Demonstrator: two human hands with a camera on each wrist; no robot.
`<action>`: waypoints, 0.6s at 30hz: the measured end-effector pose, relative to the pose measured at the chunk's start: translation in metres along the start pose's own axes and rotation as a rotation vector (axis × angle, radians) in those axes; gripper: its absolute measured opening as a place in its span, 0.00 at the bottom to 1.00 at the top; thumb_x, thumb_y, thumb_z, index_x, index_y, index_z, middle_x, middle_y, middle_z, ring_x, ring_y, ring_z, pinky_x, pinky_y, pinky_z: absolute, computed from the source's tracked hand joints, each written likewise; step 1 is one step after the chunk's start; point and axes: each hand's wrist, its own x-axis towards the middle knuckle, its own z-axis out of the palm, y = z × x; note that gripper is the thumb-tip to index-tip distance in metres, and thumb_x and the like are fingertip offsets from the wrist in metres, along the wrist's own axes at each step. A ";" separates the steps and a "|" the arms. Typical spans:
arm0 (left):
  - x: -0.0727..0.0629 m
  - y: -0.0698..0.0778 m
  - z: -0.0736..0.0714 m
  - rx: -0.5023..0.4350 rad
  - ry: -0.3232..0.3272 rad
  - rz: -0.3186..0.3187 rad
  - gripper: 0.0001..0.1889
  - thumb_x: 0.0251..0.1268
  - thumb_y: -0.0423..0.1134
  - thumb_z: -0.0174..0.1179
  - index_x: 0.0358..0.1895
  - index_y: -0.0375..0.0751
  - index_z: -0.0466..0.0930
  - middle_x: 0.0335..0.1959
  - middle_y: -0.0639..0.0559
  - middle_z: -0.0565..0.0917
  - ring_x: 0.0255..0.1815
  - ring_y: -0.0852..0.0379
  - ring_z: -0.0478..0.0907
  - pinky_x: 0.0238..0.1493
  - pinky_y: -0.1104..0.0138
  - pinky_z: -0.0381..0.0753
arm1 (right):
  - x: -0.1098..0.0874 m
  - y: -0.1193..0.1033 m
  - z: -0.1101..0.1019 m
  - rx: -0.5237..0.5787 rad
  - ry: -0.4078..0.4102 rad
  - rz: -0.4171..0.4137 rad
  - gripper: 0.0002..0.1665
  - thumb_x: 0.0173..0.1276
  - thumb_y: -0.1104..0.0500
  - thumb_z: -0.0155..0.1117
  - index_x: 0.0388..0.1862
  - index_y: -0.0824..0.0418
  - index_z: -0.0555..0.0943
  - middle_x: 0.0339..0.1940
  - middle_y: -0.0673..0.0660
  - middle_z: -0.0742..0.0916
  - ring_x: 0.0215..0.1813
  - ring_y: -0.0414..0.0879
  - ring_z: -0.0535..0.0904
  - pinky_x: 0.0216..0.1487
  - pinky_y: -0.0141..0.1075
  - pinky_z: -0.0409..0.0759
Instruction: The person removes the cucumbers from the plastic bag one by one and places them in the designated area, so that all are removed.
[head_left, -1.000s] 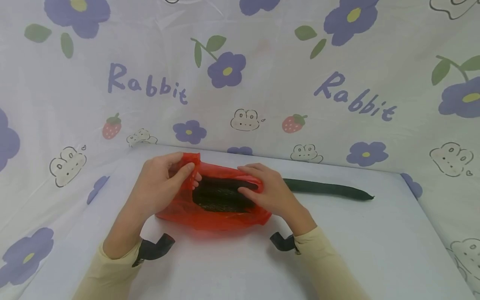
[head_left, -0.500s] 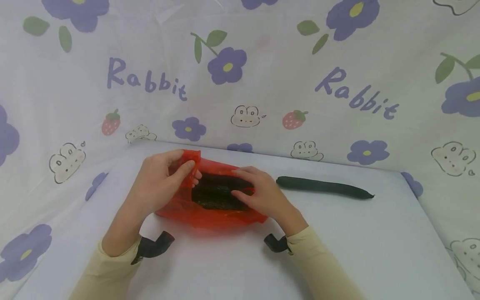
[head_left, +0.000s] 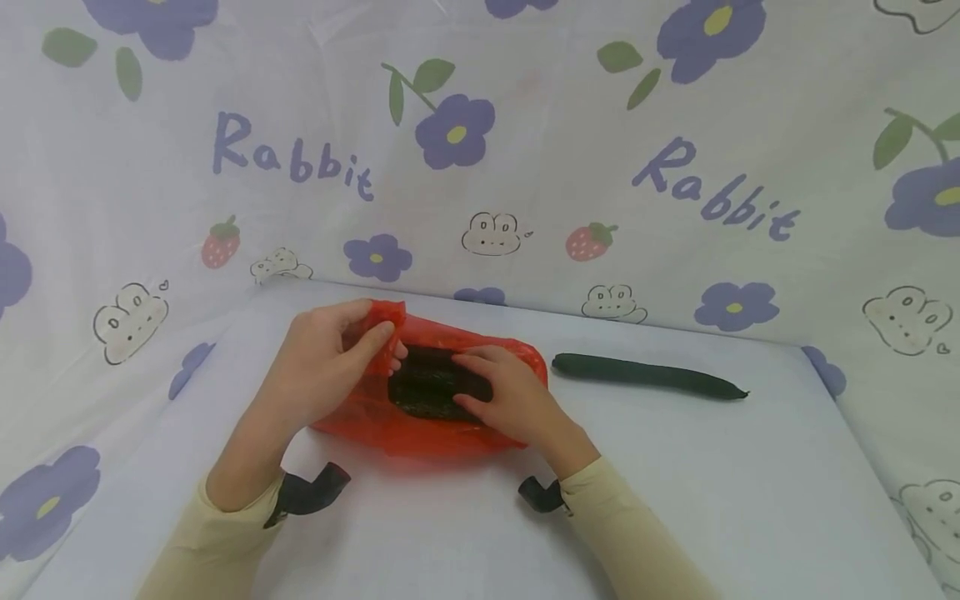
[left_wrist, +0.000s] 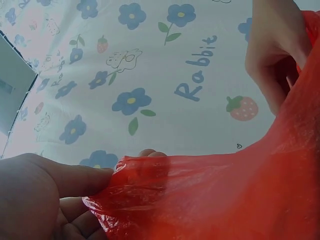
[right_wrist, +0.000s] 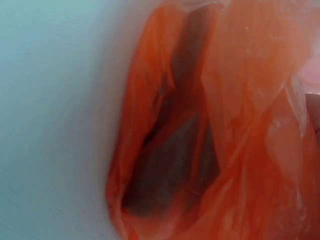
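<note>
A red plastic bag lies on the white table with its mouth facing up, and dark green cucumbers show inside it. My left hand pinches the bag's rim between thumb and fingers, pulling the film taut in the left wrist view. Reaching into the mouth from the right, my right hand has its thumb and fingers spread around a cucumber; its fingertips are partly hidden. The right wrist view shows the bag film close up, with dark cucumber shapes behind it.
Another long cucumber lies on the table, to the right of the bag. A white cloth printed with flowers and rabbits hangs behind the table. Black wrist mounts stick out below both hands.
My right hand has left the bag's right rim and moved left, further over the cucumbers inside. The bag's right side now shows behind it. My left hand keeps its pinch.
</note>
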 end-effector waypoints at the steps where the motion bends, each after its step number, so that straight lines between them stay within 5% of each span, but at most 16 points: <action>1: 0.000 0.000 0.000 0.000 -0.001 0.000 0.07 0.83 0.36 0.62 0.54 0.39 0.85 0.35 0.52 0.89 0.37 0.54 0.87 0.49 0.57 0.88 | 0.000 0.000 0.002 -0.015 -0.002 0.003 0.36 0.72 0.50 0.79 0.76 0.52 0.81 0.71 0.52 0.82 0.74 0.50 0.74 0.71 0.50 0.79; 18: -0.001 0.000 0.004 0.005 -0.009 -0.001 0.08 0.83 0.36 0.62 0.54 0.37 0.85 0.35 0.52 0.88 0.38 0.54 0.87 0.50 0.56 0.88 | 0.004 -0.012 0.009 -0.119 -0.028 -0.004 0.33 0.72 0.53 0.79 0.74 0.56 0.82 0.68 0.55 0.84 0.72 0.51 0.76 0.71 0.47 0.79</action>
